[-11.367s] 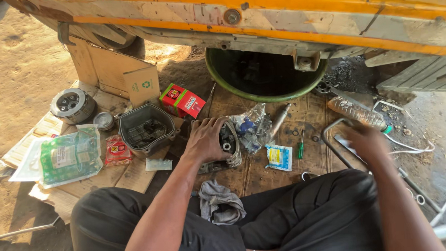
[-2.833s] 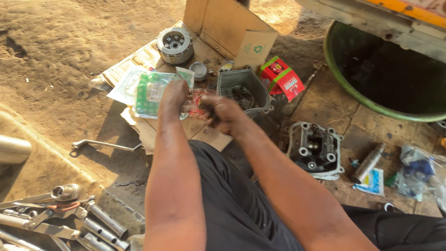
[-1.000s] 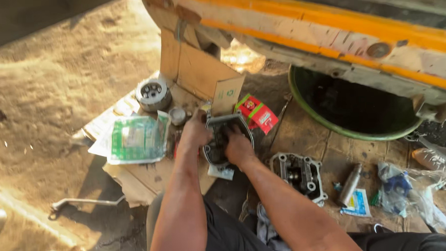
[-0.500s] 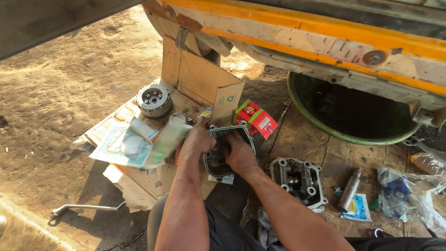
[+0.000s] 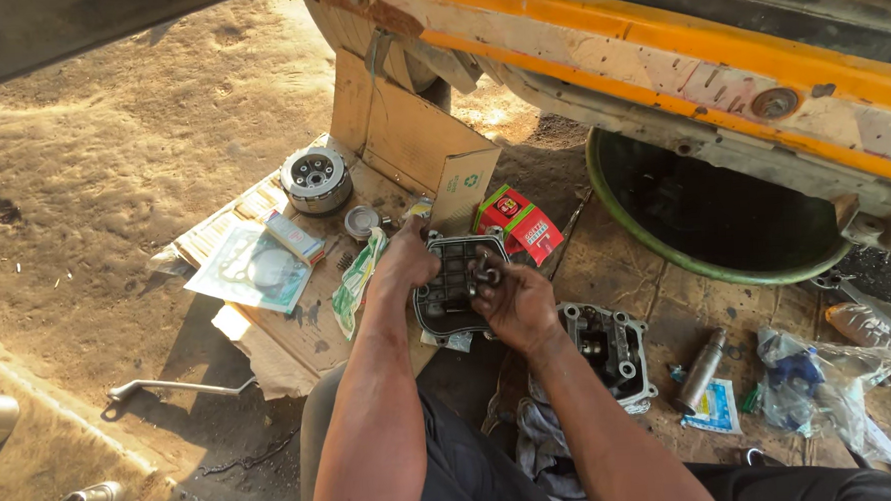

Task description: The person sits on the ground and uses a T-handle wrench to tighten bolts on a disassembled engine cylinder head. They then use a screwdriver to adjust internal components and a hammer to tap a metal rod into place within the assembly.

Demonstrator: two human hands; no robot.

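A dark ribbed engine cover (image 5: pixel 452 280) lies on flattened cardboard (image 5: pixel 299 332) in front of me. My left hand (image 5: pixel 406 262) rests on its left rim, fingers curled over the edge. My right hand (image 5: pixel 513 298) sits on its right side, fingertips pinched on a small dark metal part at the cover's top. A grey metal cylinder head (image 5: pixel 610 348) lies just right of my right wrist. A green plastic packet (image 5: pixel 357 279) is beside my left hand.
A round clutch assembly (image 5: pixel 315 178), a gasket sheet (image 5: pixel 251 269), a small tin (image 5: pixel 361 222) and a red box (image 5: pixel 517 223) lie around the open cardboard box (image 5: pixel 411 147). A green basin (image 5: pixel 704 209) sits under the yellow vehicle body. A metal tube (image 5: pixel 701 370), plastic bags (image 5: pixel 802 385), a wrench (image 5: pixel 171 388).
The view has swung left to the cardboard. Both hands moved from the red packet to the engine cover; the gasket sheet now lies flat and the green packet hangs by my left hand.
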